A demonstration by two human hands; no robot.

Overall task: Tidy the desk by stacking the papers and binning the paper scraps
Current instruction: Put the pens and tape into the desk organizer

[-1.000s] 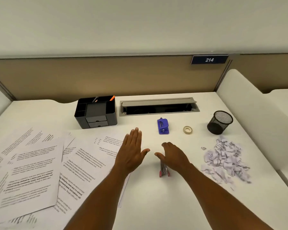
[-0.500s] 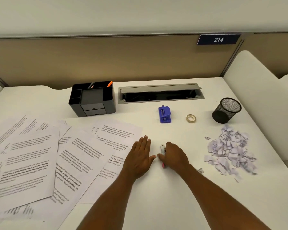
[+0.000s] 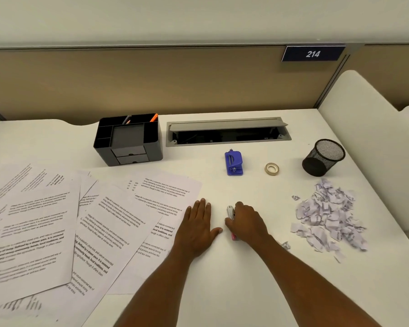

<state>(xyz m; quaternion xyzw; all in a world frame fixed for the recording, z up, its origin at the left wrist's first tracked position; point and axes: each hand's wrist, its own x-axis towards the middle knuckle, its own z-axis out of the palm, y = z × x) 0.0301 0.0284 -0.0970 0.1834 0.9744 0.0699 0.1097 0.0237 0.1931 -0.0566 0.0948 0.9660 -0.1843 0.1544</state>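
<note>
Several printed papers (image 3: 57, 232) lie spread and overlapping across the left half of the white desk (image 3: 222, 291). A heap of torn paper scraps (image 3: 328, 215) sits at the right, with a black mesh bin (image 3: 324, 158) just behind it. My left hand (image 3: 197, 226) lies flat and open on the desk, at the right edge of the papers. My right hand (image 3: 247, 223) is closed over a small pink and silver stapler (image 3: 230, 212), which lies on the desk beside my left thumb. Only the stapler's two ends show.
A black desk organiser (image 3: 128, 140) with pens stands at the back left. A grey cable tray (image 3: 227, 133) is set into the desk. A blue hole punch (image 3: 233, 162) and a tape roll (image 3: 272, 169) lie in the middle. A stray scrap (image 3: 285, 245) lies by my right forearm.
The camera has tilted so the desk sits differently in view. My right hand has closed tighter around the stapler. My left hand stays flat beside it.
</note>
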